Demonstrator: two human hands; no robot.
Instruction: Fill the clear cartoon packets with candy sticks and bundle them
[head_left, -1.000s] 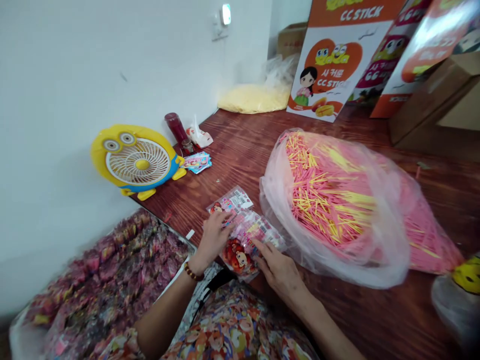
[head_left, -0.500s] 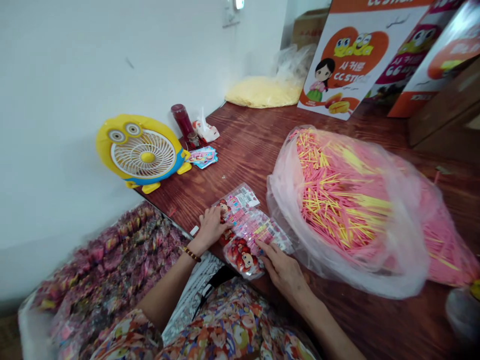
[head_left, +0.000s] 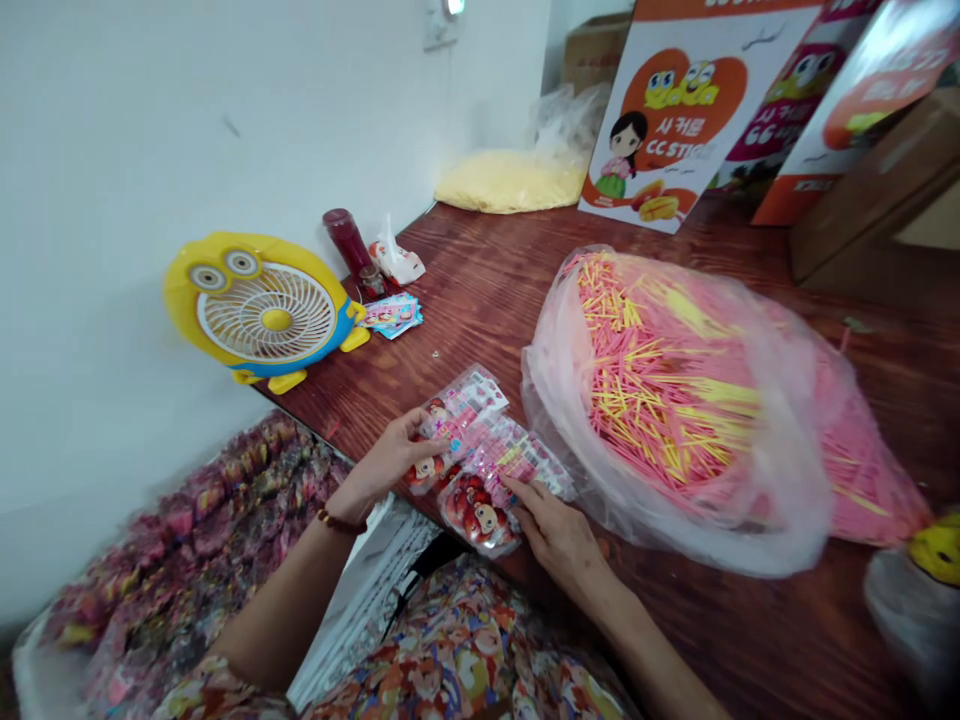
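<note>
Left hand pinches one packet at the near table edge, grip closed on it. Right hand lies flat, fingers pressing the stack, holding nothing. Risk as I judge it: packets are glossy film and fanned, overhanging the edge, so lifting one could drag its neighbours off into my lap; the right hand's press is the only thing pinning them. Second risk: stick bag touches the stack on the right, its loose film could snag a packet corner. Packets look flat, clear-fronted, printed with a cartoon red-haired face, pink inside; how many are in the stack I can't tell. Bin of finished packets sits low on my left, fan beyond by the wall.
</note>
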